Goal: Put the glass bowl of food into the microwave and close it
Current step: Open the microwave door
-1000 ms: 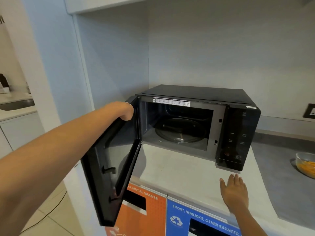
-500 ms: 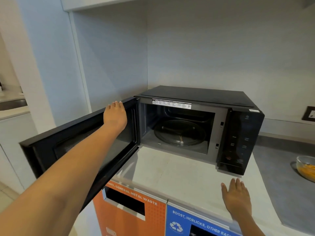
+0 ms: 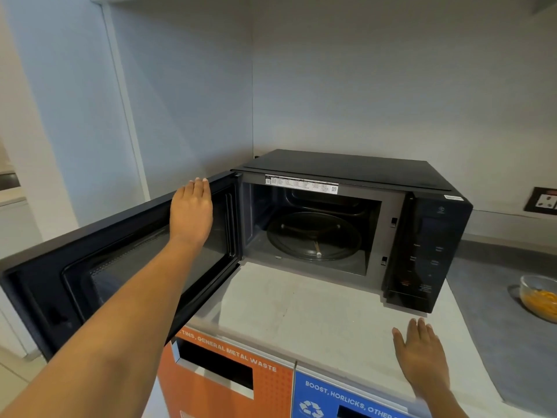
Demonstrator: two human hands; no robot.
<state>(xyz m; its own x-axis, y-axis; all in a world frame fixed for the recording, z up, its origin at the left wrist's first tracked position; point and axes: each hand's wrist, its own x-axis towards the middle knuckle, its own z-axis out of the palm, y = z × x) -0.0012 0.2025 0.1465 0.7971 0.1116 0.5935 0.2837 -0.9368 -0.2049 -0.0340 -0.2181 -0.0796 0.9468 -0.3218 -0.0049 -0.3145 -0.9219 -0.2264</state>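
Note:
A black microwave (image 3: 355, 173) stands on the counter with its door (image 3: 120, 260) swung wide to the left. Its cavity holds only the glass turntable (image 3: 313, 236). My left hand (image 3: 191, 211) lies flat against the inner face of the door near the hinge, fingers straight, holding nothing. My right hand (image 3: 420, 354) rests palm down on the white counter (image 3: 301, 309) in front of the control panel, fingers spread. The glass bowl (image 3: 539, 297) with orange-yellow food sits at the far right edge of the view on a grey mat, partly cut off.
The microwave sits in a wall corner. A grey mat (image 3: 500, 342) covers the counter to the right. A wall socket (image 3: 544, 200) is behind it. Below the counter edge are an orange bin front (image 3: 223, 384) and a blue bin front (image 3: 346, 399), each with a slot.
The door has swung from half open to fully open. My left hand has gone from gripping its top edge to lying flat on its inner face. The right hand has stayed on the counter.

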